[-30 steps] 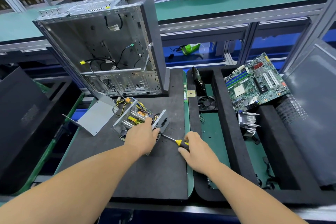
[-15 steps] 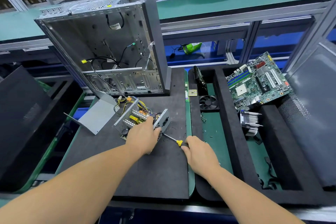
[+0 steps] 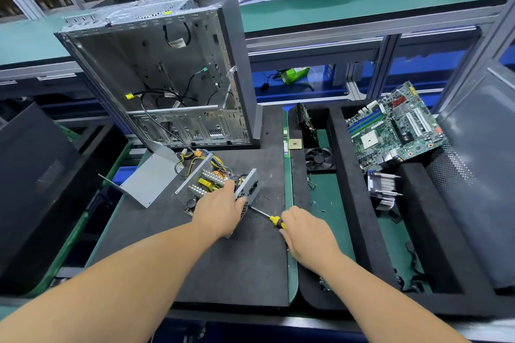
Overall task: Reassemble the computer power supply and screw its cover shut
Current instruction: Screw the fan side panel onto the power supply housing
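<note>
The open power supply (image 3: 206, 184) lies on the black foam mat (image 3: 195, 259), its circuit board and yellow parts exposed. My left hand (image 3: 220, 209) grips its near end plate. My right hand (image 3: 306, 234) holds a yellow-handled screwdriver (image 3: 267, 216), whose shaft points left at the plate's lower edge. The grey bent metal cover (image 3: 150, 178) rests apart, to the left of the supply, with its wire bundle between them.
An empty computer case (image 3: 167, 78) stands upright behind the supply. To the right, a black foam tray (image 3: 348, 175) holds a fan (image 3: 319, 160), a motherboard (image 3: 395, 125), a heatsink (image 3: 383, 189) and small screws (image 3: 323, 210). A dark panel (image 3: 36, 189) leans at left.
Both hands stay in nearly the same place on the supply and screwdriver. The view has shifted slightly; nothing was picked up or let go.
</note>
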